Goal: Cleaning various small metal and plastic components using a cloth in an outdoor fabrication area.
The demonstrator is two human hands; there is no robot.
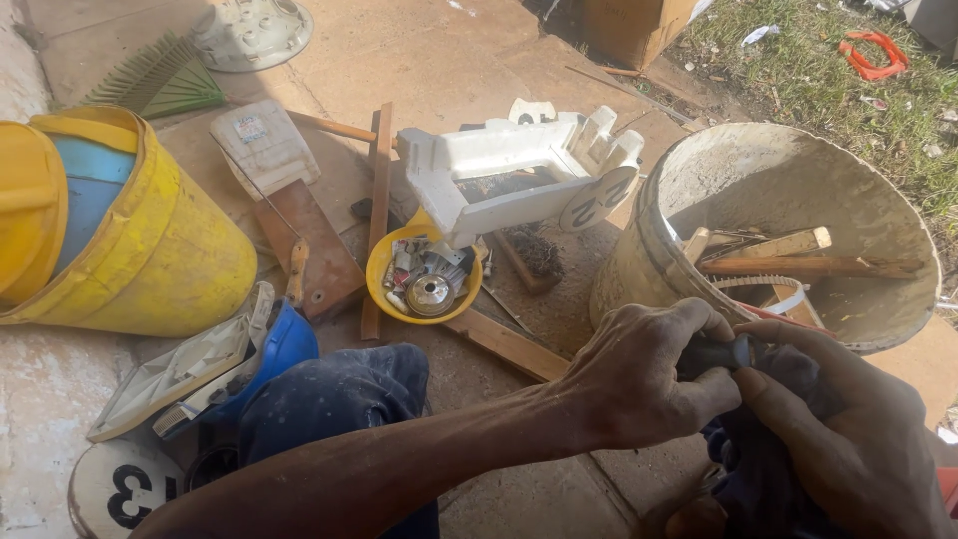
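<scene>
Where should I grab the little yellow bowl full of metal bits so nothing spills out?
Take the yellow bowl by its rim, probably from the near left, with fingers under the lip. It sits upright and open-topped, loaded with small metal parts, so lift it level. The white plastic frame overhangs its far edge, so coming from that side looks blocked.

the dark tool [733,351] is mostly hidden inside both hands, its shape unclear.
</scene>
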